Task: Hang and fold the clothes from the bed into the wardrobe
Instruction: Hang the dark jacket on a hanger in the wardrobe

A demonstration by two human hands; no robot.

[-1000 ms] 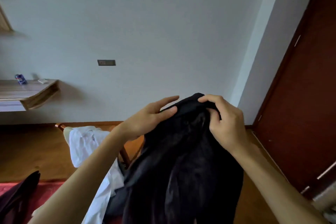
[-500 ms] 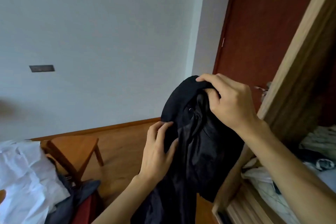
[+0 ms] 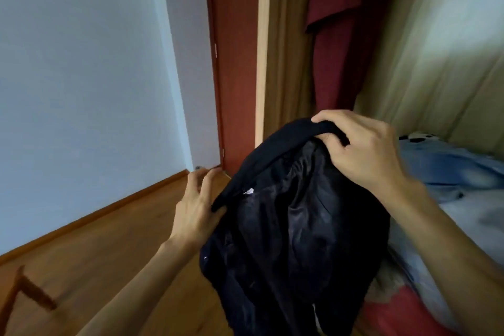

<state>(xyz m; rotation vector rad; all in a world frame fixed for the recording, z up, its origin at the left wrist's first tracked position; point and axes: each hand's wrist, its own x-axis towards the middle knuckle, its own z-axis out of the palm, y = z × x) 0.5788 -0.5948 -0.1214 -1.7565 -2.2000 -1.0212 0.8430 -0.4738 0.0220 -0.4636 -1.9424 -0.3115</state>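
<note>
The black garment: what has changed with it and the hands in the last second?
The person turned right, carrying the black garment to the wardrobe. The left hand slid from its top down to its left edge, fingers now spread. The right hand kept gripping the top.

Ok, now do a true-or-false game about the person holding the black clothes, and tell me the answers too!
1. The right hand grips the top of the black garment. True.
2. The black garment is lying flat on the floor. False: it is held up in the air and hangs down from the right hand.
3. A dark red garment hangs inside the wardrobe. True.
4. The left hand holds a hanger. False: it holds no hanger. Its fingers are spread at the garment's lower left edge.
5. The wall on the left is bright yellow. False: it is a pale, whitish colour.
</note>
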